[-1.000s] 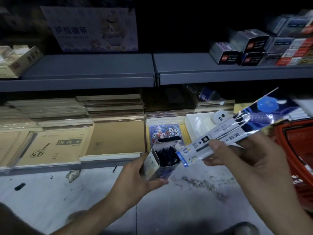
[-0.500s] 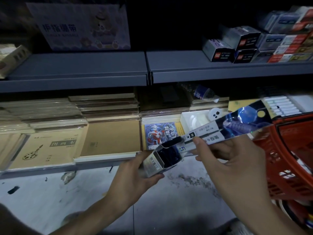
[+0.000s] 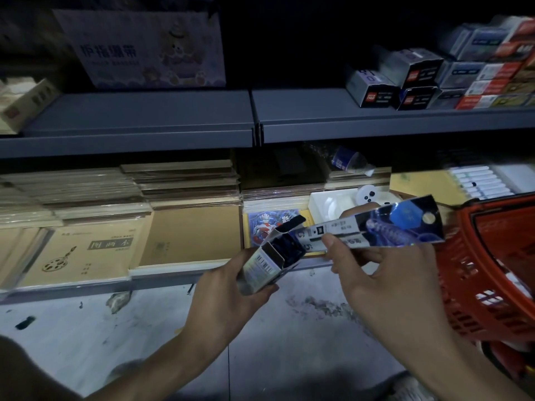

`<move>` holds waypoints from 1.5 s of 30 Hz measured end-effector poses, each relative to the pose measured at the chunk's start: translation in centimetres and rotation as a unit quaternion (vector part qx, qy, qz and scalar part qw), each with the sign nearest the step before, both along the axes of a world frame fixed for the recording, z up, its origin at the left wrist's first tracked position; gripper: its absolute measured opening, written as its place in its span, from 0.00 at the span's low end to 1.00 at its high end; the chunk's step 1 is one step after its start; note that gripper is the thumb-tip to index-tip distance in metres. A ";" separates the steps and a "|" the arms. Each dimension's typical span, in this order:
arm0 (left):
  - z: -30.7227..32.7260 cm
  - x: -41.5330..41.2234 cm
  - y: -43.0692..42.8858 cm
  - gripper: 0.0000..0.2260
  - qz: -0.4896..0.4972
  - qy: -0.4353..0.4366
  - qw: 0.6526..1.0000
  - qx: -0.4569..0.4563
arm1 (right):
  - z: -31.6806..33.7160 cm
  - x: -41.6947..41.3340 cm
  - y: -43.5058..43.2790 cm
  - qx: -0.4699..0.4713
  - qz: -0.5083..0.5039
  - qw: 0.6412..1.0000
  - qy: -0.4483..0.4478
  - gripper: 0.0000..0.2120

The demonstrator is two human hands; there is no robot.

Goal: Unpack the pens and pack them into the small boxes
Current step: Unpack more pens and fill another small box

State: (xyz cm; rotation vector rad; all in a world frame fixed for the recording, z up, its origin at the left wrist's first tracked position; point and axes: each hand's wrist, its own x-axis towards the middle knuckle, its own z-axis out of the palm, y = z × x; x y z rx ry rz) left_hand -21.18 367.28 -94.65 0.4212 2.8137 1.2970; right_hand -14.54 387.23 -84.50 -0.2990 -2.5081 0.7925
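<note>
My left hand grips a small silvery box with its top flap open; dark pen ends show inside the mouth. My right hand pinches a long flat pen pack, white and shiny blue, by its lower middle. The pack lies nearly level, and its left end sits at the open mouth of the box. Whether it has entered the box I cannot tell. Both hands are held above the floor in front of the bottom shelf.
A red plastic basket stands close at the right. The bottom shelf holds stacked notebooks, a white tray and white pens. The grey upper shelf carries small boxes at the right. Grey floor lies below.
The pen pack has swung from a steep tilt to nearly level, and its left end has come up to the box mouth. My left hand turned the box's opening toward it.
</note>
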 end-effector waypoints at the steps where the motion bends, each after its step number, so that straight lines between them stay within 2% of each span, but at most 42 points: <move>1: 0.1 0.0 0.0 0.24 -0.001 0.010 1.000 -0.008 | 0.1 0.1 -0.1 0.003 0.001 1.000 0.002 0.27; 5: 0.2 -0.3 0.0 0.25 0.009 0.028 0.999 -0.016 | 0.0 0.0 0.3 -0.068 0.017 0.997 0.011 0.24; 7: 0.2 -0.4 -0.1 0.25 0.010 0.021 1.000 -0.015 | -0.2 -0.2 0.5 -0.105 0.023 0.994 -0.007 0.27; 12: 0.3 -0.1 0.0 0.27 -0.002 0.050 0.998 -0.040 | 0.3 -0.6 0.8 -0.115 0.027 0.992 -0.048 0.32; 14: 0.4 0.0 0.1 0.29 -0.009 0.062 0.997 -0.046 | 0.3 -0.9 0.7 -0.149 0.036 0.985 -0.082 0.31; 16: 0.5 0.2 0.1 0.31 -0.015 0.068 0.996 -0.051 | 0.1 -1.2 0.5 -0.189 0.045 0.975 -0.107 0.25; 19: 0.9 0.4 0.0 0.26 -0.016 0.058 0.997 -0.049 | -0.1 -1.5 0.2 -0.220 0.039 0.968 -0.116 0.19; 22: 1.0 0.5 0.0 0.24 -0.015 0.040 0.998 -0.044 | -0.3 -1.7 -0.2 -0.194 0.036 0.970 -0.141 0.25; 24: 0.9 0.5 0.0 0.24 -0.011 0.032 0.999 -0.041 | -0.1 -1.6 -0.4 -0.170 0.036 0.978 -0.115 0.27; 27: 1.0 0.6 0.1 0.24 -0.007 0.025 0.999 -0.039 | 0.3 -1.5 -0.2 -0.211 0.028 0.977 -0.028 0.21; 29: 1.0 0.7 0.2 0.24 -0.006 0.027 0.999 -0.037 | 0.4 -1.4 0.0 -0.216 0.014 0.976 -0.006 0.17; 32: 1.0 0.8 0.1 0.24 -0.003 0.029 0.999 -0.036 | 0.0 -1.3 -0.3 -0.181 0.003 0.983 -0.036 0.20; 36: 1.0 1.2 0.2 0.24 -0.006 0.019 0.999 -0.033 | -0.9 -2.0 -1.1 -0.161 0.024 0.985 -0.053 0.11; 38: 0.9 1.4 0.1 0.24 -0.002 0.003 1.000 -0.025 | -1.3 -2.5 -0.9 -0.167 0.036 0.982 -0.082 0.17; 40: 0.8 1.4 0.0 0.24 0.004 -0.008 1.000 -0.014 | -1.2 -2.7 -0.5 -0.215 0.055 0.971 -0.089 0.20; 43: 1.0 1.2 -0.1 0.24 0.007 -0.005 1.000 -0.009 | -0.6 -2.5 -0.1 -0.285 0.065 0.953 -0.076 0.10; 45: 1.2 1.1 -0.1 0.23 0.008 0.009 1.000 -0.019 | -0.8 -2.6 0.0 -0.274 0.065 0.957 -0.073 0.07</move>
